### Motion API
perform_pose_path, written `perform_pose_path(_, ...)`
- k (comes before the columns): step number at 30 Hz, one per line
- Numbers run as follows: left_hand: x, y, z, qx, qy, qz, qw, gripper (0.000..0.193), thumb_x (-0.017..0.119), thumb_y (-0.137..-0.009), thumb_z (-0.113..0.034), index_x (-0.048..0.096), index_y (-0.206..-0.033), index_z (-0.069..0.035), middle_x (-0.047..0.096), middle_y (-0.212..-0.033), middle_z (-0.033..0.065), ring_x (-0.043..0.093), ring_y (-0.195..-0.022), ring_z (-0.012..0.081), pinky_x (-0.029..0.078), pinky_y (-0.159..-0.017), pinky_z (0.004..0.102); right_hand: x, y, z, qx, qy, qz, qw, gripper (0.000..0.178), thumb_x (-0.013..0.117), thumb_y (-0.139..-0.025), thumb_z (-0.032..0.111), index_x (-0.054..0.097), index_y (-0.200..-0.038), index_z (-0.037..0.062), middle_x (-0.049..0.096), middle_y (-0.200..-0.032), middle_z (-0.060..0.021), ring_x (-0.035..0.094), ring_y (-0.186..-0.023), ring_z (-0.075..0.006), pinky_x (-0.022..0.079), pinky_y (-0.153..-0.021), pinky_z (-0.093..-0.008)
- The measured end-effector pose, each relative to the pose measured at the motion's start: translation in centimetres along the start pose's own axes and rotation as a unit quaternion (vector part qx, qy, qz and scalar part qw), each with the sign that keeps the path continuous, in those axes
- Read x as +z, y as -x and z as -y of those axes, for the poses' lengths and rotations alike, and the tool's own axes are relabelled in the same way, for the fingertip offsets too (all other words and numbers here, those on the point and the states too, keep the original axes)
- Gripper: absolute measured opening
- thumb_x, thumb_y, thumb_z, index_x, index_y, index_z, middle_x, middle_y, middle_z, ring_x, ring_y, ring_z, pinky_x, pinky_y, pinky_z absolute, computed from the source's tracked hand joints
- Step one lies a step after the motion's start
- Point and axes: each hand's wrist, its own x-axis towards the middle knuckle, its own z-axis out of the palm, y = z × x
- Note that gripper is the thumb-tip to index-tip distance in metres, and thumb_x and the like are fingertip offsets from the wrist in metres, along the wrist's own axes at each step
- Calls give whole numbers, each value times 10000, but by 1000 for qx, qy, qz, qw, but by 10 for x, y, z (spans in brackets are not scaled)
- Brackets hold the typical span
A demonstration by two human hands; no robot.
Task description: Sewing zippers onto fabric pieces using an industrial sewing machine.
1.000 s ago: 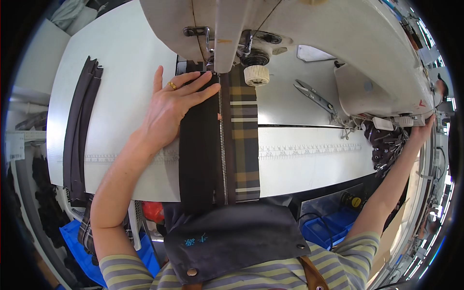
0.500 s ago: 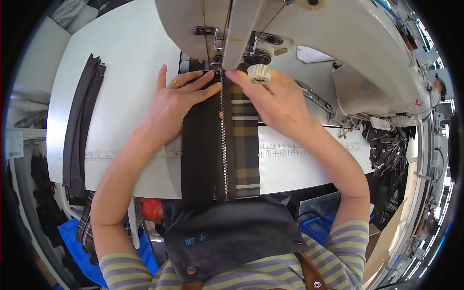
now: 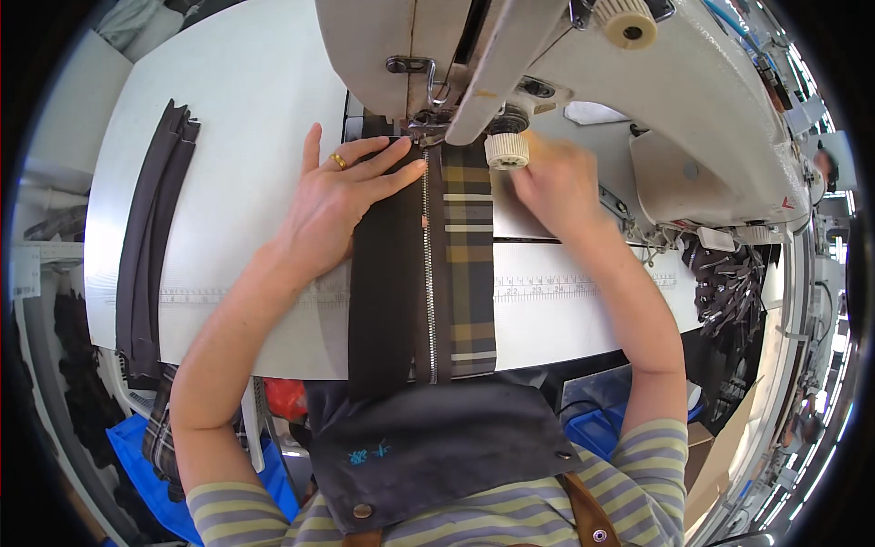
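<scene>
A long metal-toothed zipper (image 3: 431,301) runs toward me from beneath the sewing machine's presser foot (image 3: 428,132). Left of its teeth lies black fabric (image 3: 383,283); plaid fabric (image 3: 470,283) borders its right-hand tape. My left hand (image 3: 342,187), a ring on one finger, rests on the black fabric with stretched fingers, its fingertips close to the foot. Beside the machine's white ribbed knob (image 3: 508,152), my right hand (image 3: 561,187) is off the fabric. Its fingers are smeared by motion and partly behind the knob, so any grip on something is hidden.
Dark fabric strips (image 3: 157,246) lie at the table's left. The machine's arm (image 3: 693,100) spans the upper right. A printed ruler scale (image 3: 565,286) crosses the white table. A bundle of dark zippers (image 3: 726,290) hangs at the right edge.
My right hand has left the zipper and plaid fabric and moved right, behind the knob. My left hand stays on the black fabric. The whole view has shifted slightly.
</scene>
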Motion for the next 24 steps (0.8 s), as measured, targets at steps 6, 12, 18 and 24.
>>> perform_pose_path(6, 0, -1, -1, 1, 13, -6, 1000, 762, 567, -648, 157, 579, -1313, -213, 565, -1351, 46, 497, -1255, 261, 154, -1109, 642, 7, -9, -5, 15, 55, 72, 996, 92, 562, -867, 170, 578, -842, 83, 627, -638, -94, 631, -596, -277, 463, -517, -410)
perform_pose_path(12, -1, -2, -2, -4, 12, -4, 1000, 734, 547, -657, 161, 598, -1291, -204, 569, -1347, 54, 497, -1254, 274, 157, -1106, 641, 13, 4, -24, 26, -5, -5, 1000, 99, 577, -833, 153, 549, -788, 69, 624, -651, -92, 619, -597, -303, 470, -545, -427)
perform_pose_path(18, 2, -2, -1, -1, -26, -19, 999, 522, 754, -737, -253, 646, -1244, -193, 593, -1320, 56, 510, -1249, 249, 103, -1137, 585, 10, 9, -25, 67, -22, -33, 997, 116, 589, -830, 145, 552, -755, 65, 618, -655, -84, 602, -559, -296, 462, -507, -414)
perform_pose_path(24, 3, 0, 1, -3, -20, -11, 1000, 499, 745, -752, -262, 650, -1237, -201, 587, -1327, 58, 516, -1241, 258, 105, -1134, 597, 12, 8, -26, 54, -18, -36, 998, 121, 589, -833, 147, 552, -747, 71, 619, -660, -85, 603, -554, -295, 459, -498, -415)
